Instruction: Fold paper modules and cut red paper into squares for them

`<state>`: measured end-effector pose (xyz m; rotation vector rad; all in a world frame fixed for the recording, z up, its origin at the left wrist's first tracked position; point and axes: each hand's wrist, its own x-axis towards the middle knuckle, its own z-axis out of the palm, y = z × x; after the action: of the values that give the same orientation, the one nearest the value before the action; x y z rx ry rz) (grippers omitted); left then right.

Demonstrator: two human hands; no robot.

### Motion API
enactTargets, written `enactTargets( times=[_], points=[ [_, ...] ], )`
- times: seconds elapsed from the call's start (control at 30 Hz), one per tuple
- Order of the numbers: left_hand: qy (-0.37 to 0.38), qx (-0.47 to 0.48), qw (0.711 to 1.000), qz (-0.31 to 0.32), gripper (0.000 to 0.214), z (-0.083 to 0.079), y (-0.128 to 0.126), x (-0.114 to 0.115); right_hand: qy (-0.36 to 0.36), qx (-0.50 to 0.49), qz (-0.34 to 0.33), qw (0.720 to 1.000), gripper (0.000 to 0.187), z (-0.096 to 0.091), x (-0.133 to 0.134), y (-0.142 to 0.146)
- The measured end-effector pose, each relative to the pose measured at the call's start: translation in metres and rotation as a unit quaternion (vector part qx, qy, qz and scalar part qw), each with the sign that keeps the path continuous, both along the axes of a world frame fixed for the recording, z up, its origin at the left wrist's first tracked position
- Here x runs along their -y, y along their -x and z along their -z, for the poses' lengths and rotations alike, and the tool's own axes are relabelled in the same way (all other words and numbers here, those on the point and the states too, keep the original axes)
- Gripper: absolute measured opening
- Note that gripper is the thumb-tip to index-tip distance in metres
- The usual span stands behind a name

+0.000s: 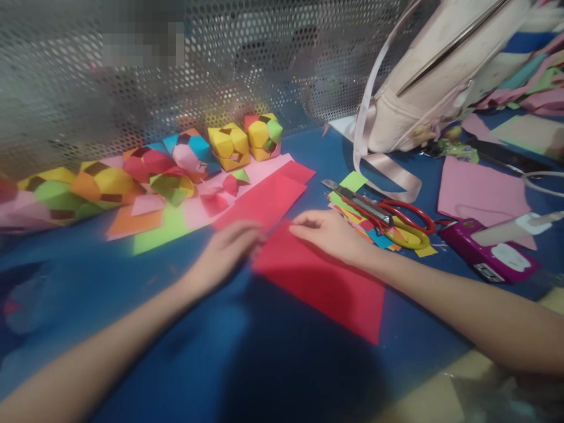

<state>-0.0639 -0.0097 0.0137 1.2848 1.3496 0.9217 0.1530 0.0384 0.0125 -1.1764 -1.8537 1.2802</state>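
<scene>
A sheet of red paper [326, 294] lies aslant on the blue table in front of me. My right hand [328, 232] rests over its far edge, thumb and forefinger pinched together on the paper near the far corner. My left hand [231, 244] is at the sheet's left corner, its fingers smeared by motion, so whether they touch the paper is unclear. Just beyond both hands, more red paper [264, 202] lies on top of pink paper [198, 211].
Folded multicoloured paper balls [229, 145] line up along a perforated metal panel [264, 59]. Right of my right hand are scissors [409, 226], a box cutter [361, 202] and paper scraps. Farther right lie a purple glue gun [489, 249], pink paper [480, 188] and a pale bag [423, 76].
</scene>
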Motion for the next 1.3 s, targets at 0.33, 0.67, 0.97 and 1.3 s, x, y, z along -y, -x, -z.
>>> enactTargets(
  times=[0.33, 0.67, 0.97, 1.3],
  points=[
    [-0.13, -0.168, 0.976, 0.056, 0.029, 0.007, 0.0, 0.002, -0.002, -0.023, 0.014, 1.0, 0.022, 0.002, -0.007, 0.001],
    [-0.168, -0.301, 0.922, 0.175, 0.03, 0.001, 0.008, -0.002, -0.323, -0.008, -0.125, 0.938, 0.013, 0.011, 0.006, -0.011],
    [-0.176, -0.272, 0.885, 0.334, 0.017, -0.007, 0.026, -0.017, -0.548, 0.098, -0.169, 0.814, 0.024, 0.02, 0.037, -0.024],
    [-0.169, -0.215, 0.887, 0.371, 0.019, -0.007, 0.035, -0.027, -0.511, 0.075, -0.146, 0.843, 0.015, 0.02, 0.049, -0.015]
  ],
)
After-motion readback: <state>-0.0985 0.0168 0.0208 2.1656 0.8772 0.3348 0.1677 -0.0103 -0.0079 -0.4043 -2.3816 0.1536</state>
